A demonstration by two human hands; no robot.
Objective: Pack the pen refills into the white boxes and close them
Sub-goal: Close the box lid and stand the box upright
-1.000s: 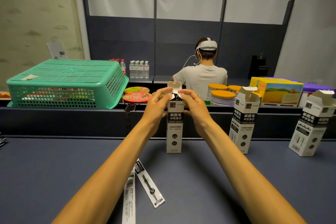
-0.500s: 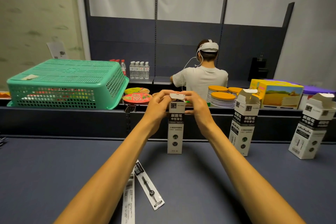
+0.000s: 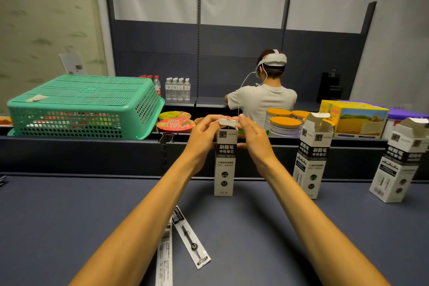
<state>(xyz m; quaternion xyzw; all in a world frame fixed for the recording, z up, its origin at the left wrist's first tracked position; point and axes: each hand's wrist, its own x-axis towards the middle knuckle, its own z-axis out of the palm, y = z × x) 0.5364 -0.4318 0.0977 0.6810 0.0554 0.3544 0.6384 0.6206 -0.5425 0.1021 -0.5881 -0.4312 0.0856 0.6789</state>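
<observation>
- The left hand (image 3: 204, 133) curls its fingers round the upper left side of the middle white box (image 3: 224, 165), with the fingertips up at the top flap (image 3: 226, 121)
- The right hand (image 3: 254, 137) mirrors it on the upper right side, fingers bent over the flap's far edge and the thumb reaching across the box front; both hands grip the same box
- The flap lies folded nearly flat over the mouth of the box, so the step in hand looks like tucking it shut; whether the tab is fully in cannot be told
- The box stands upright on the dark surface (image 3: 58, 227), in front of the low ledge, between the two forearms
- It is thin printed card: likely light, easy to dent and easy to tip, so holding it high on the side walls while pressing the flap down seems the sound grip, gentle enough that the walls do not buckle
- Two more white boxes stand to the right, one nearby (image 3: 312, 158) and one further off (image 3: 401, 165), both with top flaps open
- Two packaged pen refills (image 3: 190, 238) lie flat on the surface near the left forearm, one beside the other, not yet packed; the sleeves look slim, flexible and slippery, best pinched along an edge
- Beyond the ledge sit an upturned green basket (image 3: 86, 104), water bottles (image 3: 177, 88), orange-lidded tins (image 3: 284, 123) and a person (image 3: 263, 97) facing away
</observation>
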